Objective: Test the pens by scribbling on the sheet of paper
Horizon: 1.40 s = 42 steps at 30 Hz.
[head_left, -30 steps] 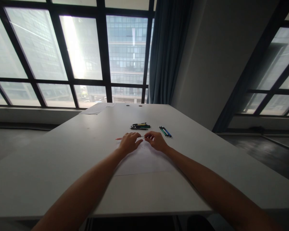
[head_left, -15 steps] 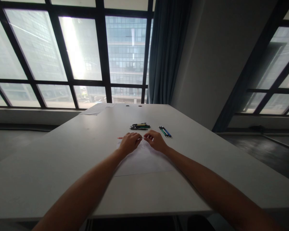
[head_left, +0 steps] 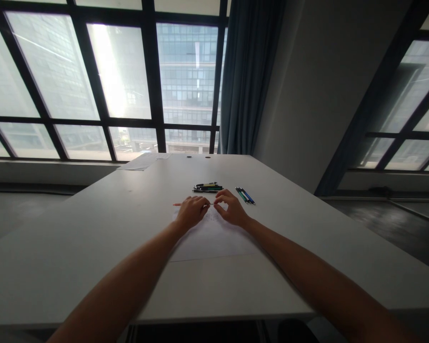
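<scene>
Both forearms reach forward from the near edge of the white table (head_left: 93, 267), angled inward so that the hands face each other over the far part of a white sheet (head_left: 214, 243). The left hand (head_left: 191, 211) lies palm down, knuckles up, its fingers pointing to the right; the right hand (head_left: 231, 209) is turned inward, thumb and forefinger curved into a ring. The left hand's grip is narrow, thumb and fingers pinching a thin dark rod (head_left: 211, 204) that bridges the small space between the hands. Its other end meets the right fingertips, but whether they clasp it or only touch it cannot be told. An orange tip (head_left: 177, 205) sticks out past the left hand, which hides whether it belongs to the rod. Just beyond the hands lies a pile of pens (head_left: 207, 187); to the right, near the right hand, green and blue pens (head_left: 245, 196) lie side by side, slanted. Loose papers (head_left: 141, 162) rest at the table's far left
</scene>
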{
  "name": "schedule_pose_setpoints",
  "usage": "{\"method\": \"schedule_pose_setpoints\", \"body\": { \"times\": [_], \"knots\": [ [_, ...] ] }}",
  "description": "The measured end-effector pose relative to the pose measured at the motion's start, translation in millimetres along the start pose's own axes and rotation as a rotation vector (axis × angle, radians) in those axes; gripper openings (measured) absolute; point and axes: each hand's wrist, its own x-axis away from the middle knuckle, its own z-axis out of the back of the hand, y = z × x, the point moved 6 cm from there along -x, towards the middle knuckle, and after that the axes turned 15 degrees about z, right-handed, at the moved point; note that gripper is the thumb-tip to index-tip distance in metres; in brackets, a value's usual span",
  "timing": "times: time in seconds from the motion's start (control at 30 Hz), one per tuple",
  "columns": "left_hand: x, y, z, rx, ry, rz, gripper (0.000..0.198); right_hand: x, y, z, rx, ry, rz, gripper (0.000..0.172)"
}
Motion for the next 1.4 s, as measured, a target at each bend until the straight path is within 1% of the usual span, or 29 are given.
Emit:
{"method": "schedule_pose_setpoints", "body": {
  "times": [0.07,0.17,0.27,0.37,0.6,0.77,0.9,1.03,1.1,1.2,1.27,1.33,1.4],
  "knots": [
    [-0.6,-2.2,-0.6,-0.006,0.003,0.035,0.014,1.1,3.9,2.9,0.076,0.014,-0.018,0.004],
    [-1.7,-5.5,-2.1,-0.028,-0.007,0.091,0.018,7.4,19.9,9.9,0.262,0.018,-0.132,0.005],
    [-2.6,-5.5,-3.6,-0.058,-0.025,0.111,0.019,15.9,38.4,11.9,0.42,-0.059,-0.236,0.007],
    [-3.5,-3.1,-4.8,-0.081,-0.034,0.111,0.019,21.2,51.5,7.8,0.489,-0.128,-0.288,0.009],
    [-4.5,0.6,-8.0,-0.099,-0.065,0.098,0.018,22.9,65.0,-4.1,0.537,-0.191,-0.342,0.011],
    [-4.2,2.2,-8.2,-0.113,-0.065,0.088,0.019,24.1,69.4,-6.4,0.556,-0.223,-0.356,0.014],
    [-3.5,3.6,-7.9,-0.126,-0.085,0.086,0.02,25.2,71.9,-6.7,0.546,-0.217,-0.369,0.014],
    [-2.6,-1.5,-10.9,-0.166,-0.137,0.118,0.021,27.7,75.4,3.0,0.544,-0.165,-0.408,0.016],
    [-2.0,-7.5,-14.6,-0.197,-0.184,0.151,0.026,30.9,78.1,11.0,0.554,-0.148,-0.454,0.018],
    [-0.7,-15.6,-20.7,-0.235,-0.263,0.183,0.034,36.0,81.9,19.7,0.543,-0.168,-0.505,0.018],
    [0.1,-18.4,-23.0,-0.245,-0.297,0.186,0.035,37.9,83.4,21.5,0.52,-0.203,-0.514,0.017],
    [0.6,-19.0,-23.6,-0.245,-0.308,0.182,0.035,37.8,83.2,22.1,0.5,-0.221,-0.505,0.016],
    [0.9,-18.1,-22.6,-0.239,-0.3,0.181,0.037,35.3,80.2,22.8,0.49,-0.202,-0.481,0.016]
  ]
}}
